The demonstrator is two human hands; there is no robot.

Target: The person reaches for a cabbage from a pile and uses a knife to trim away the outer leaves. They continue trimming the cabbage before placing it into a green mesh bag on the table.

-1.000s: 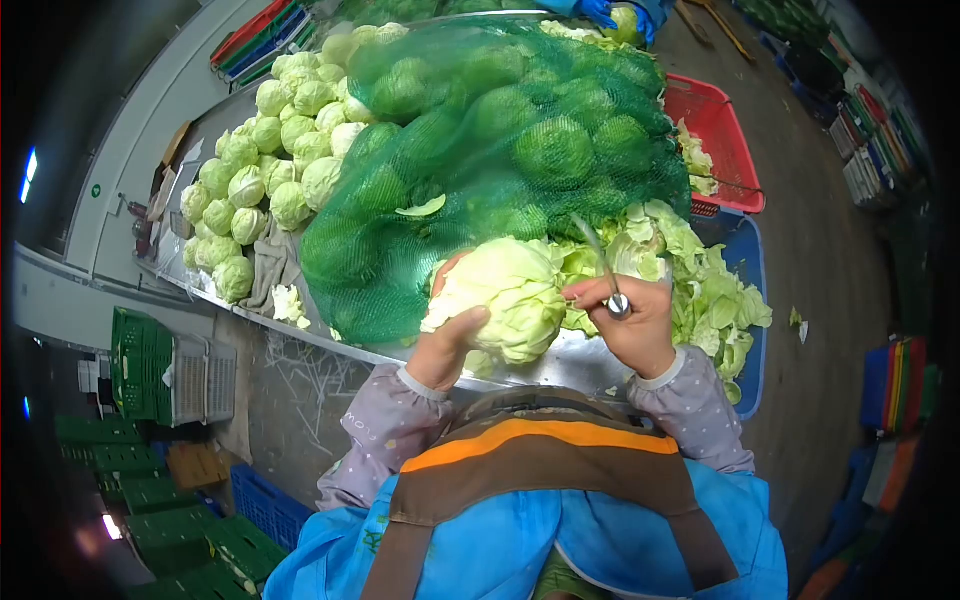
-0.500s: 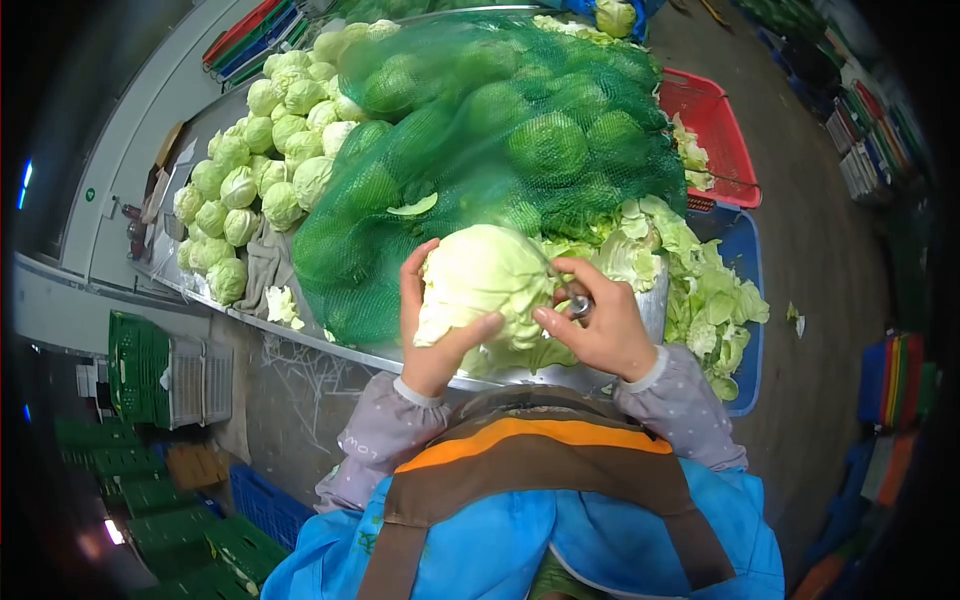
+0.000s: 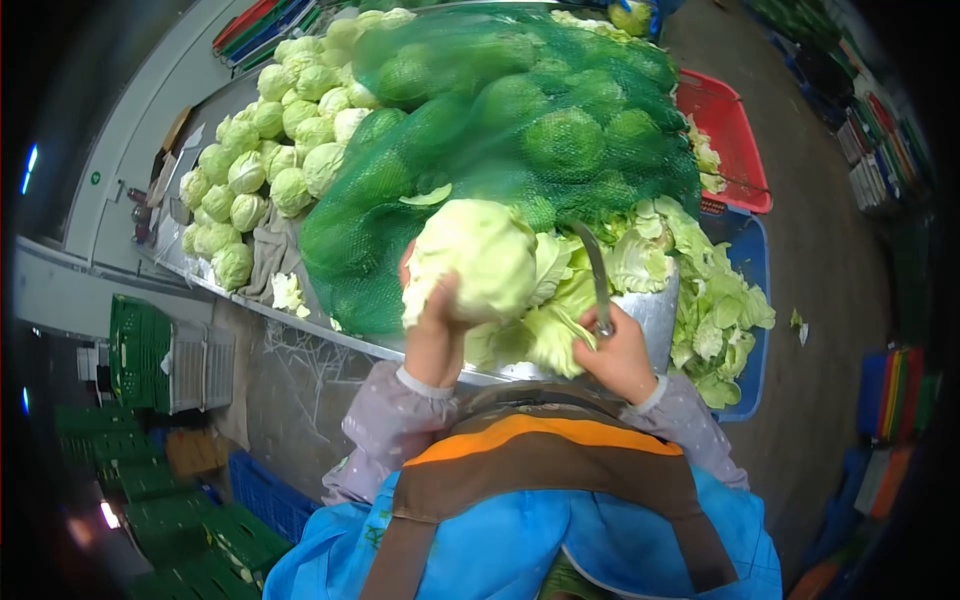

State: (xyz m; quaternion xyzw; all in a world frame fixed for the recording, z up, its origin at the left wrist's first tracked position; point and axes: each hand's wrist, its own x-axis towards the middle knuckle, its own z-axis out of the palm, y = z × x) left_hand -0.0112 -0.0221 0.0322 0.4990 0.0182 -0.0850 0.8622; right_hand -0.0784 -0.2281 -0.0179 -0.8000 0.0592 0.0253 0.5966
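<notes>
A pale green cabbage [image 3: 478, 262] is held up over the metal table by my left hand [image 3: 436, 338], whose thumb lies across its near side while the other fingers are mostly hidden behind it. To its right, my right hand [image 3: 622, 358] is closed around the handle of a curved knife [image 3: 598, 268], blade pointing up and away from me. Between the two hands, pale outer leaves [image 3: 553, 338] hang beside the cabbage. Behind it lies a green mesh sack [image 3: 450, 170] full of cabbages, with one torn leaf [image 3: 427, 196] resting on top.
Trimmed cabbages [image 3: 247, 172] are piled at the table's left, near a grey cloth [image 3: 275, 255]. Loose leaves [image 3: 715, 310] spill over a blue crate [image 3: 752, 375] on the right. Behind that is a red crate [image 3: 735, 150]. Green crates [image 3: 140, 355] stand at lower left.
My right hand has drawn away from the cabbage, down and right, bringing the knife blade into view. Outer leaves now hang apart from the head. My left hand still holds the cabbage, turned slightly.
</notes>
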